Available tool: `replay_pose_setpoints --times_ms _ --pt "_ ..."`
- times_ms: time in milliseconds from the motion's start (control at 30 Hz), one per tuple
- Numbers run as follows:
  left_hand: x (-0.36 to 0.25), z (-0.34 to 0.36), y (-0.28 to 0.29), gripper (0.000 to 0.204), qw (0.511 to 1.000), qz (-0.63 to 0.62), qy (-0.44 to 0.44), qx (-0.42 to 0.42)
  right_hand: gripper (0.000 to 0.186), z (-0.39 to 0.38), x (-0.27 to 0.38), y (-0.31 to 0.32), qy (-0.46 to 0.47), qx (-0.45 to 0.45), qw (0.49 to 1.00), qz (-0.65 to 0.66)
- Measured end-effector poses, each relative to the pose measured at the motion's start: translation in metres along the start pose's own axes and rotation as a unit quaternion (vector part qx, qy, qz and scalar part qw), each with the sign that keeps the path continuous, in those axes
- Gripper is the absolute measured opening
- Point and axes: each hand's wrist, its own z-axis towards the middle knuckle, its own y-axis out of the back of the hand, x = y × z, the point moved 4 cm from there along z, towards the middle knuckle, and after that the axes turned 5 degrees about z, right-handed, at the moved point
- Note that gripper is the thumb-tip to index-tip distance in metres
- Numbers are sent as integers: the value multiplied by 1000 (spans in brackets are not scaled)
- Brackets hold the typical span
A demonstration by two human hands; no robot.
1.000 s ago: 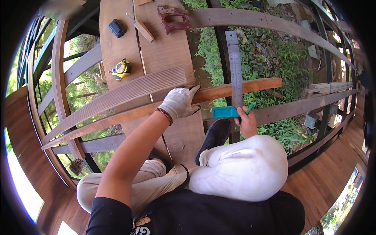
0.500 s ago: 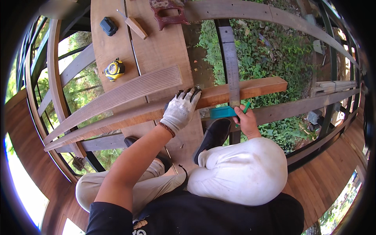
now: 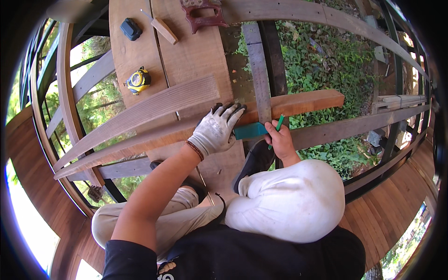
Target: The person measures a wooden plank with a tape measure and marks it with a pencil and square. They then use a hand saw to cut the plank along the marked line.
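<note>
A long reddish-brown wooden beam (image 3: 298, 103) lies crosswise in front of me. My left hand (image 3: 215, 128), in a grey-white glove with dark fingertips, is closed over the beam near its middle. Across the beam rests a try square, its metal blade (image 3: 257, 70) pointing away from me and its green stock (image 3: 249, 131) against the near side. Bare, my right hand (image 3: 282, 140) pinches the square where blade and stock meet. A green pencil (image 3: 280, 122) also sticks up from its fingers. The left thumb is beside the stock's left end.
A grooved board (image 3: 144, 116) lies behind the beam on wide planks (image 3: 191, 60). On the planks are a yellow-black tape measure (image 3: 138, 80), a dark case-like block (image 3: 131, 29), a wooden-handled awl-like tool (image 3: 164, 31) and a saw handle (image 3: 204, 21). Open framing at right drops to greenery (image 3: 322, 60).
The try square has slid left along the beam, with my right hand and the pencil following. My left hand has shifted slightly right, so its thumb now sits close to the stock.
</note>
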Motion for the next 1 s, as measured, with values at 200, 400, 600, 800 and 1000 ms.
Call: replay_pose_setpoints --times_ms 200,400,600,800,1000 --pt "-1 -3 8 93 999 12 -31 24 29 2 -1 -8 -11 18 1000 -19" --pt "-5 -4 4 99 998 29 -22 45 29 -1 -16 -21 -24 48 999 7" --pt "-5 -7 -8 94 996 70 -25 44 28 -2 -19 -30 -21 32 999 29" --pt "-3 -6 -14 90 995 87 -29 33 24 -2 -28 -34 -20 29 996 79" --pt "-1 1 -2 89 996 75 -11 50 22 1 -21 -35 -32 41 995 89"
